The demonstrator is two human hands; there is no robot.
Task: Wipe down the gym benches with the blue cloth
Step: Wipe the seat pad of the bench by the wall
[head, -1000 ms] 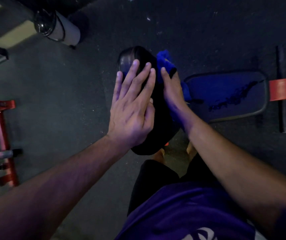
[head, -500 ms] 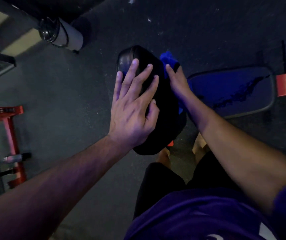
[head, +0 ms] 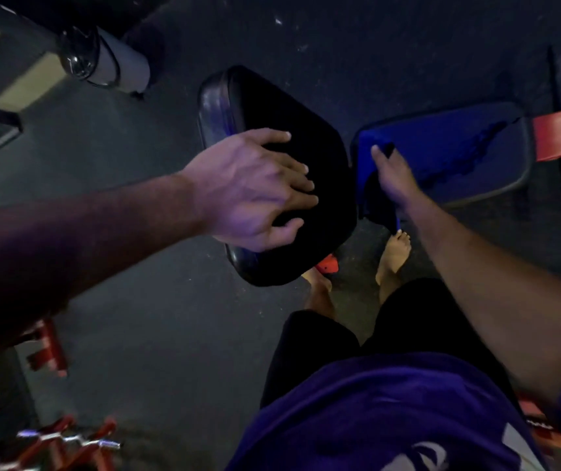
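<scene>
Dim, bluish-lit room. Dark speckled rubber floor [head: 157, 317]. Red metal frame [head: 48, 348] at lower left. Grey cylindrical roller pad [head: 119, 68] at upper left. Details blurred.

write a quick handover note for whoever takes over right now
Left hand: open, resting on the black back pad.
Right hand: in the gap between that pad and the seat pad, over a dark bunched shape with a blue edge, probably the blue cloth; its grip is hidden.
Done: can't tell which surfaces are wiped.
Left: probably the seat pad, which shows a dark streak, then any other benches.
</scene>
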